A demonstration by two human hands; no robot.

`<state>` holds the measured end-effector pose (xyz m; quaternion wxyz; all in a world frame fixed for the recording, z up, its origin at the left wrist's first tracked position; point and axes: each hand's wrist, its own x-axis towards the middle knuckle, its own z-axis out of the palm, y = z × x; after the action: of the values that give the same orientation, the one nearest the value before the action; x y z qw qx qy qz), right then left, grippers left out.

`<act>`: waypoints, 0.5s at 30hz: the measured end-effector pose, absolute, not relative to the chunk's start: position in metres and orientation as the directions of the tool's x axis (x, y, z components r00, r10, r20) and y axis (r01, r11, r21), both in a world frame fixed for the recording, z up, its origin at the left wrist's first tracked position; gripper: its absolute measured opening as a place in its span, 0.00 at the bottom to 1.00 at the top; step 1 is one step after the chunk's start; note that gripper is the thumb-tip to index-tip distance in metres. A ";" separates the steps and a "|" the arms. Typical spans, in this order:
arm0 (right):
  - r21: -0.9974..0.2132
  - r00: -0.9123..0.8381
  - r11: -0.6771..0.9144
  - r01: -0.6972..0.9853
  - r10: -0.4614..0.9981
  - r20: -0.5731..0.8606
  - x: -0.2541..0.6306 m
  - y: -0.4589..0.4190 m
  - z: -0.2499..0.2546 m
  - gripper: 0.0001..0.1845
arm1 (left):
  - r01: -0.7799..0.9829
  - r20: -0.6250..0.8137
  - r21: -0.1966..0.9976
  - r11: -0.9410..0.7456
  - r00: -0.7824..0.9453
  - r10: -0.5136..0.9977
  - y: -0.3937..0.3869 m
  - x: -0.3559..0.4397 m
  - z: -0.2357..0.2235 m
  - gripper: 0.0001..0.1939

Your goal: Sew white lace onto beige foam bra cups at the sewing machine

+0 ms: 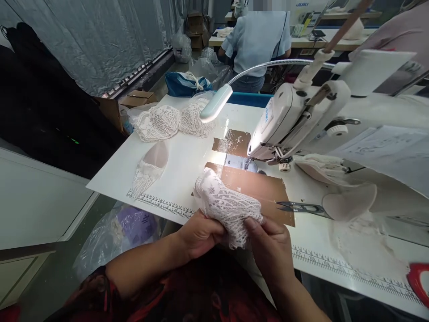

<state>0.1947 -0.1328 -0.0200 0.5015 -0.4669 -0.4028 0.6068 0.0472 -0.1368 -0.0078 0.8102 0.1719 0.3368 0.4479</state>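
Both of my hands grip a bunched piece of white lace [226, 203] at the front edge of the white sewing table [187, 156]. My left hand [197, 235] pinches its lower left side, fingers curled under the fabric. My right hand [270, 243] holds its lower right side, thumb pressed on top. The lace lies partly on brown tape patches [254, 183] in front of the needle area of the white sewing machine [301, 116].
Thread snips [301, 207] lie to the right of the lace. Lace cups [174, 120] and one single cup [150, 165] sit at the left. A gooseneck lamp [216, 103] hangs over the table. More pale fabric [348, 201] lies under the machine arm. A person in blue [256, 40] sits behind.
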 end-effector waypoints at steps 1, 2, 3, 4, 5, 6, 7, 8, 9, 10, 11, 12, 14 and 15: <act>-0.925 -0.068 -0.215 -0.314 0.977 -0.204 0.192 -0.130 -0.017 0.08 | -0.617 -0.405 0.574 0.538 0.357 0.842 -0.135 0.048 -0.009 0.19; -0.891 -0.071 -0.243 -0.384 0.970 -0.234 0.189 -0.126 -0.014 0.09 | -0.625 -0.403 0.569 0.534 0.354 0.844 -0.134 0.047 -0.011 0.18; -0.865 -0.067 -0.253 -0.434 0.966 -0.249 0.188 -0.122 -0.011 0.10 | -0.624 -0.388 0.572 0.531 0.365 0.846 -0.133 0.045 -0.013 0.14; -0.851 -0.053 -0.245 -0.465 0.967 -0.249 0.187 -0.118 -0.008 0.11 | -0.607 -0.351 0.595 0.527 0.394 0.850 -0.133 0.039 -0.015 0.09; -0.847 -0.031 -0.227 -0.481 0.970 -0.242 0.188 -0.115 -0.005 0.11 | -0.574 -0.297 0.625 0.529 0.451 0.842 -0.133 0.031 -0.015 0.03; -0.850 -0.005 -0.208 -0.484 0.972 -0.235 0.190 -0.111 -0.003 0.10 | -0.518 -0.239 0.665 0.538 0.534 0.811 -0.133 0.020 -0.014 0.08; -0.858 0.019 -0.193 -0.476 0.973 -0.229 0.192 -0.109 -0.002 0.11 | -0.445 -0.174 0.717 0.537 0.631 0.756 -0.132 0.007 -0.012 0.14; -0.870 0.032 -0.187 -0.457 0.974 -0.226 0.195 -0.107 -0.001 0.11 | -0.365 -0.136 0.755 0.545 0.725 0.675 -0.132 -0.007 -0.009 0.17; -0.884 0.018 -0.196 -0.424 0.974 -0.224 0.197 -0.106 0.000 0.11 | -0.258 -0.131 0.817 0.516 0.788 0.602 -0.131 -0.020 -0.003 0.17; -0.901 -0.032 -0.225 -0.370 0.973 -0.230 0.199 -0.106 0.000 0.11 | -0.209 -0.112 0.866 0.455 0.805 0.583 -0.129 -0.032 0.003 0.15; -0.918 -0.115 -0.264 -0.296 0.964 -0.240 0.200 -0.107 0.002 0.10 | -0.233 -0.054 0.909 0.346 0.756 0.653 -0.127 -0.042 0.010 0.11; -0.933 -0.217 -0.294 -0.209 0.944 -0.249 0.200 -0.108 0.003 0.09 | -0.219 -0.002 0.956 0.194 0.657 0.754 -0.125 -0.047 0.017 0.03; -0.956 -0.382 -0.288 -0.061 0.891 -0.245 0.194 -0.112 0.008 0.07 | -0.074 0.082 0.996 -0.051 0.508 0.858 -0.119 -0.046 0.031 0.18; -0.965 -0.467 -0.262 0.010 0.852 -0.236 0.190 -0.114 0.011 0.05 | 0.004 0.109 0.992 -0.125 0.465 0.879 -0.116 -0.040 0.038 0.28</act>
<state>0.1903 -0.1145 0.0108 0.3102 -0.4128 -0.5223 0.6787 -0.0405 -0.1163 0.0379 0.5653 0.6425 0.3435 0.3869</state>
